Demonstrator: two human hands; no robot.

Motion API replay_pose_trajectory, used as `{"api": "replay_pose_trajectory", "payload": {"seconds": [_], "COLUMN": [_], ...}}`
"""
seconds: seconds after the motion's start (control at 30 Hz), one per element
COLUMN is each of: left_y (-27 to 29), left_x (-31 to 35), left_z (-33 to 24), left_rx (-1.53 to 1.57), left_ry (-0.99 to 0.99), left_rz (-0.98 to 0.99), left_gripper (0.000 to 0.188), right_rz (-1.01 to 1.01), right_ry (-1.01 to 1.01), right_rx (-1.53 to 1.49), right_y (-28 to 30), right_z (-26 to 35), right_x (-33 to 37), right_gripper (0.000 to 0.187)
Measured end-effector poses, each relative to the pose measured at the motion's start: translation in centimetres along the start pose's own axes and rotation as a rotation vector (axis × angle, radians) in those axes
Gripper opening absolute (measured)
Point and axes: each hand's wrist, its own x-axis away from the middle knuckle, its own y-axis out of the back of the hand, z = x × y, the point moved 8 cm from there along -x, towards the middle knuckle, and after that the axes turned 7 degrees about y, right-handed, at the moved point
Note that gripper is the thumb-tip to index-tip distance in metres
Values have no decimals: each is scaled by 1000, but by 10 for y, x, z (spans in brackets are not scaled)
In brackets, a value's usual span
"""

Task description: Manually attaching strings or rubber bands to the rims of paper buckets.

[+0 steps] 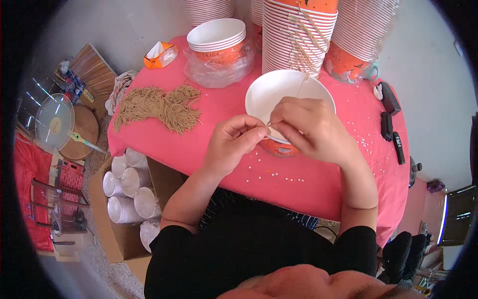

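A large paper bucket, white inside and orange outside, stands upright in front of me. Thin tan cord runs from its far rim down toward my fingers. At the near rim my left hand pinches the cord between thumb and index finger. My right hand is closed on the cord too, its fingertips almost touching the left ones and covering part of the bucket's opening. Any knot or hole between the fingertips is too small to make out. A bundle of cut tan cords lies to the left.
Tall stacks of buckets line the back of the pink-covered table. A shorter stack sits in plastic wrap near an orange tissue packet. Small white dots are scattered about. Dark cases lie right; a carton of white cups stands lower left.
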Motion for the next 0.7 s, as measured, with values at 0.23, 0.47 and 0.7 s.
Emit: {"api": "replay_pose_trajectory", "payload": {"seconds": [0.23,0.47,0.7], "left_y": [-3,-6,-8], "left_x": [5,7,10], "left_z": [-10,2,-6], "left_rx": [-167,71,-97], "left_ry": [-101,38,-106], "left_rz": [-92,15,-117], "left_gripper": [12,11,11], "right_rz": [-93,-2,38], "right_ry": [-99,-215,-118], "right_rx": [-37,-258,-175], "right_y": [34,10,-3], "right_z": [-1,0,1], "right_x": [4,6,1], "right_gripper": [8,8,8]}}
